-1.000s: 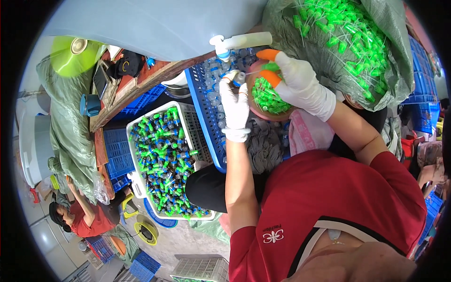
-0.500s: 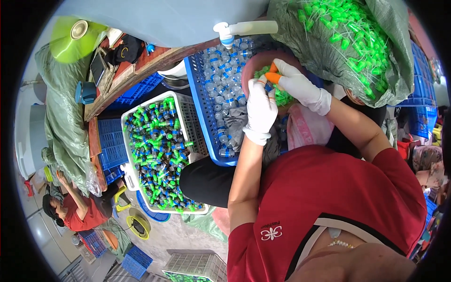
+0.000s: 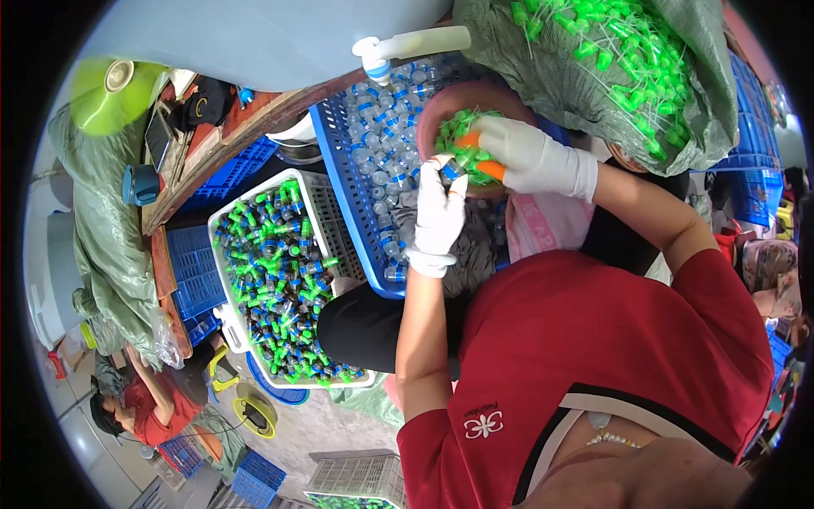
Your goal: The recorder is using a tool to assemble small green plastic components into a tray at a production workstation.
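Observation:
My left hand (image 3: pixel 437 216), in a white glove, pinches a small clear bottle (image 3: pixel 454 170) with a blue band between thumb and fingers, by the near left rim of a pink bowl (image 3: pixel 432 106). In the bowl lies a heap of green caps (image 3: pixel 462 123) with thin tubes. Over it is my right hand (image 3: pixel 530 157), gloved in white with orange covers on the fingertips. Its thumb and finger close around a green cap (image 3: pixel 476 156), partly hidden among the others.
Left of the bowl, a blue basket (image 3: pixel 343 182) holds several clear bottles. A white crate (image 3: pixel 222 276) contains green-capped bottles. A grey-green sack (image 3: pixel 500 64) of green caps lies at the far right. A white tap (image 3: pixel 373 59) juts over the basket. Another person (image 3: pixel 157 407) sits lower left.
My hands have moved apart. The left shifted left and nearer me with the bottle; the right lowered into the green caps. The whole view has shifted slightly.

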### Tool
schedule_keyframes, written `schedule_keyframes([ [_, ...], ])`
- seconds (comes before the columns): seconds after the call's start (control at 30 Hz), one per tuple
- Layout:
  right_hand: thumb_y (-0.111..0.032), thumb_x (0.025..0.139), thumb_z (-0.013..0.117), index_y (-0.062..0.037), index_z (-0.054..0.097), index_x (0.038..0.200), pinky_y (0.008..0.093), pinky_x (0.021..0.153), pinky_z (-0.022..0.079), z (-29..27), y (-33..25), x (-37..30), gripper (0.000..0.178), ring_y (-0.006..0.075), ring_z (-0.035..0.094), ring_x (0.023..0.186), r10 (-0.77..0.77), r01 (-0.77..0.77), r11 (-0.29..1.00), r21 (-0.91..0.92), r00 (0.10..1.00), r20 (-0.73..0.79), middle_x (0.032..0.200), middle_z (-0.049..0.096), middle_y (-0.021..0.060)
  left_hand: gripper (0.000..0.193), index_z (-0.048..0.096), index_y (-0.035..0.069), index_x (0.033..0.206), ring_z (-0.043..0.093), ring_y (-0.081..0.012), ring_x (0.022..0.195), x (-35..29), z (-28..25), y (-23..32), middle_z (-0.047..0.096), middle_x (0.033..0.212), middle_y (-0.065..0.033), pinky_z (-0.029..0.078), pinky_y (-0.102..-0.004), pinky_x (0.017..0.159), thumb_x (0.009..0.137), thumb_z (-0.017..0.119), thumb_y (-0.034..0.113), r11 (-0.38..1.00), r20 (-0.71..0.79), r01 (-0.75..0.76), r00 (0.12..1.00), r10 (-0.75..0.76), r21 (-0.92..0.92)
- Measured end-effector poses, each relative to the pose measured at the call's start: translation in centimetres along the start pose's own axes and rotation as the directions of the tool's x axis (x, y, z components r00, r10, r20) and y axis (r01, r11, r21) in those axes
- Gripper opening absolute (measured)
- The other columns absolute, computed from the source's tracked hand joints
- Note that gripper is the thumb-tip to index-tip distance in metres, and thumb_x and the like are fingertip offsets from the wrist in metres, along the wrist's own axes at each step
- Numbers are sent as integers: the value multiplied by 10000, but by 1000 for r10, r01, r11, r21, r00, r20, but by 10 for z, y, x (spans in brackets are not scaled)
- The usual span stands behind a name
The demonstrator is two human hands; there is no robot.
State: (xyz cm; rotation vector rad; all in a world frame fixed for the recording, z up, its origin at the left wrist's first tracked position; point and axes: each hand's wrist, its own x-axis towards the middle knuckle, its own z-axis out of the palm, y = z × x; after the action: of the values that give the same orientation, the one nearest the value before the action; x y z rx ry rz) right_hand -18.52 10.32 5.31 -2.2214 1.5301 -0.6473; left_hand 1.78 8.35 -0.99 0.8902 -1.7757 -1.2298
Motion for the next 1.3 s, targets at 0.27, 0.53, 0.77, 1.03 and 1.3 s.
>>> schedule_keyframes([
  [0.27,-389,934,585,-16,604,1016,439,667,479,55,14,-31,382,359,597,700,111,-165,910,381,981,159,839,633,156,346,497,13,1246,607,-261,813,-28,7,1,584,1005,-127,512,-374,733,917,604,30,995,95,-84,992,78,60],
  [0.53,-328,961,526,-30,636,944,441,693,472,86,23,-6,318,341,635,760,440,-731,419,539,682,584,835,654,181,288,570,12,1146,620,-372,891,-47,-17,4,609,1006,-185,507,-420,780,883,659,89,831,66,-142,990,126,537],
  [0.77,-286,951,516,-58,642,1007,465,718,479,129,104,24,266,351,650,788,304,-307,948,85,951,53,872,668,181,306,598,15,1081,568,-368,909,-28,-103,10,613,958,-167,445,-461,812,798,666,110,349,-409,288,841,354,892],
  [1.03,-145,897,556,-40,620,1082,463,788,505,151,93,32,223,398,648,864,340,-218,866,-451,916,210,929,670,188,190,675,155,1001,594,-334,918,0,-39,-137,664,938,-113,436,-460,816,815,651,185,516,-156,118,987,30,848],
  [1.3,-165,872,647,-46,591,1064,405,689,537,37,35,19,233,379,657,762,153,-173,984,-48,949,-277,868,686,158,246,647,119,1088,600,-315,1033,20,-26,-121,655,1061,-132,441,-425,947,847,637,66,520,-257,389,916,-309,761],
])
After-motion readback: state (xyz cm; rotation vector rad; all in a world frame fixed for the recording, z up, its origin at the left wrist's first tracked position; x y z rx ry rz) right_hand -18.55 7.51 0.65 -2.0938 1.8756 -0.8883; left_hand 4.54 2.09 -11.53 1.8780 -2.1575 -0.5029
